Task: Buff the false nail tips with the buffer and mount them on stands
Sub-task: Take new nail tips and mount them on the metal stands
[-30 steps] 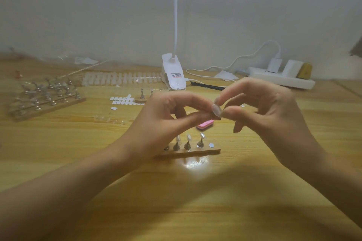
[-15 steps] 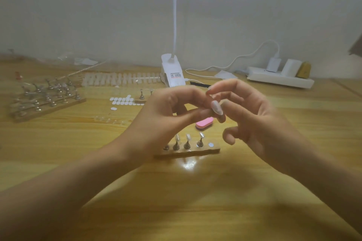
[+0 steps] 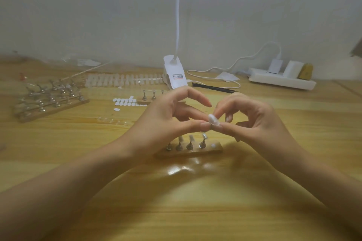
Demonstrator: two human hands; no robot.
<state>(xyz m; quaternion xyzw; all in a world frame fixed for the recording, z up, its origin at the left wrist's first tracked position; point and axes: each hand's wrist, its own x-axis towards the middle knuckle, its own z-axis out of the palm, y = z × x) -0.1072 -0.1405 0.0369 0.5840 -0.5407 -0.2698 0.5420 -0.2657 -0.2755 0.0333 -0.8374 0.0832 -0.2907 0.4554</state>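
On the pale wooden tabletop (image 3: 176, 211), just below the fingers (image 3: 225, 106), stands a wooden stand (image 3: 195, 151) of metal pegs. The left hand (image 3: 164, 121) and right hand (image 3: 254, 119) together pinch one white nail tip (image 3: 213, 119) between thumbs and curled fingers.

The nail tip (image 3: 213, 119) in the grip is milky white. Just below it, silver stands (image 3: 189, 145) on a brown wooden base (image 3: 195, 153); the table (image 3: 176, 211) is honey-yellow, grain-streaked.
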